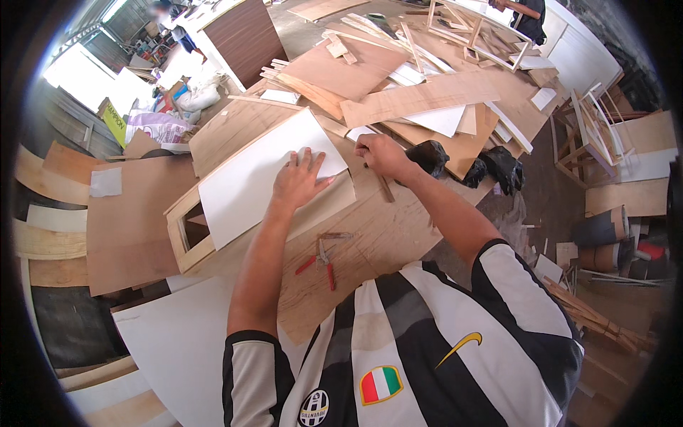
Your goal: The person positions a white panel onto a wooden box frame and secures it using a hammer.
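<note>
A white panel point(260, 174) lies over a pale wooden frame point(186, 255) whose open end shows at the lower left. My left hand point(302, 178) rests flat on the panel near its right edge, fingers spread. To the right of the panel, my right hand point(384, 155) is closed in a fist above the plywood worktop point(388, 238); whatever it grips is hidden by the fingers. A narrow brown bar point(384, 186) shows just below that fist; I cannot tell whether the hand touches it. Pliers with red handles point(324, 265) lie splayed on the worktop between my forearms.
Boards and offcuts point(420, 99) are heaped beyond my hands. Black plastic bags point(501, 169) sit right of my right forearm. A large white sheet point(174, 341) is at the lower left. Wooden frames point(587, 135) stand at right. Another person point(530, 18) is at the far right.
</note>
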A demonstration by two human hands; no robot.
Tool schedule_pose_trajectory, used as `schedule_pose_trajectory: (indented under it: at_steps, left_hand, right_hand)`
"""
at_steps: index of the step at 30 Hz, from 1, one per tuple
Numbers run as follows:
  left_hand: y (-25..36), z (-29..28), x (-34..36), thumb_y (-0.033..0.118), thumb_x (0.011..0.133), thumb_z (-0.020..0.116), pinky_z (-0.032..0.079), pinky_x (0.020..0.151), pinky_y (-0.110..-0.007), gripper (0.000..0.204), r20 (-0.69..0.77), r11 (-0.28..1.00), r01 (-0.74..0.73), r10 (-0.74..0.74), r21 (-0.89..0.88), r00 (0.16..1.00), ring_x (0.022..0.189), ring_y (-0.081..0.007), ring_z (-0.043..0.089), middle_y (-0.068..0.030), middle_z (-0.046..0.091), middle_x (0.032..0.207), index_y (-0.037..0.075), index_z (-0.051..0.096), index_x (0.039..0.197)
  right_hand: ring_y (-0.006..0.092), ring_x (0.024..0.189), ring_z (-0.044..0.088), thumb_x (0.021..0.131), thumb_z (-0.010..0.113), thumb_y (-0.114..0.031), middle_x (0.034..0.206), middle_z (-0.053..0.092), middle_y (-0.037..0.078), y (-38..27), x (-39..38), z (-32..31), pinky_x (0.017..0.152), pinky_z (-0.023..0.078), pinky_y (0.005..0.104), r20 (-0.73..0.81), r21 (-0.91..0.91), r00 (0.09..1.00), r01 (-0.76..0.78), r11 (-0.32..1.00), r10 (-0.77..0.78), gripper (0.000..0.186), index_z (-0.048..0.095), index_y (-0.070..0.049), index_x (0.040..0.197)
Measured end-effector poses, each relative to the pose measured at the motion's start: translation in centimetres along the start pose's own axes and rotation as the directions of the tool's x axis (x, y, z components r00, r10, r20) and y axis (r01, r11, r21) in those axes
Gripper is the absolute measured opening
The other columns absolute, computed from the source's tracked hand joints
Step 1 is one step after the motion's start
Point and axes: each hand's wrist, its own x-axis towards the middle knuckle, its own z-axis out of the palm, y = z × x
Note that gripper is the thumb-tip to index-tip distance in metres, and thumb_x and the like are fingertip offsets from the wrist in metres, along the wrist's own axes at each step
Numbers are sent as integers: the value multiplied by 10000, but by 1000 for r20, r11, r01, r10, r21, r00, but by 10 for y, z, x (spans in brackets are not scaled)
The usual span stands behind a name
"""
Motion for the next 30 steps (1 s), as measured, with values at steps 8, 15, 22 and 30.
schedule_pose_trajectory:
  at_steps: [8,15,22,30]
  left_hand:
    - [-1,-6,4,599,1056,525,620,941,-501,682,15,996,-63,62,57,998,1261,-515,632,-287,590,1470,107,553,1528]
    - [-11,-23,10,611,1045,549,619,934,-504,690,66,998,-63,64,-21,996,1228,-510,657,-282,603,1457,98,571,1507]
    - [-12,-16,9,660,1038,526,628,929,-516,714,39,997,-62,64,-55,997,1201,-533,671,-278,599,1467,114,599,1493]
    - [-17,-22,12,646,1037,538,623,942,-511,694,63,996,-53,57,-74,996,1230,-529,666,-277,580,1506,150,584,1521]
  right_hand:
    - [426,912,730,912,705,-137,919,758,217,4,-10,10,815,560,510,9,47,1000,24,999,-25,135,728,-12,957]
    - [419,906,734,920,715,-148,923,764,214,0,-8,12,820,566,493,3,85,1000,-8,996,8,142,732,-10,951]
    - [407,904,738,925,718,-153,920,764,209,-1,-10,8,819,566,488,-4,106,999,-33,994,34,141,739,-16,954]
    - [404,907,736,924,718,-154,933,766,205,0,-11,6,826,566,481,-10,108,1000,-25,994,27,144,744,-19,968]
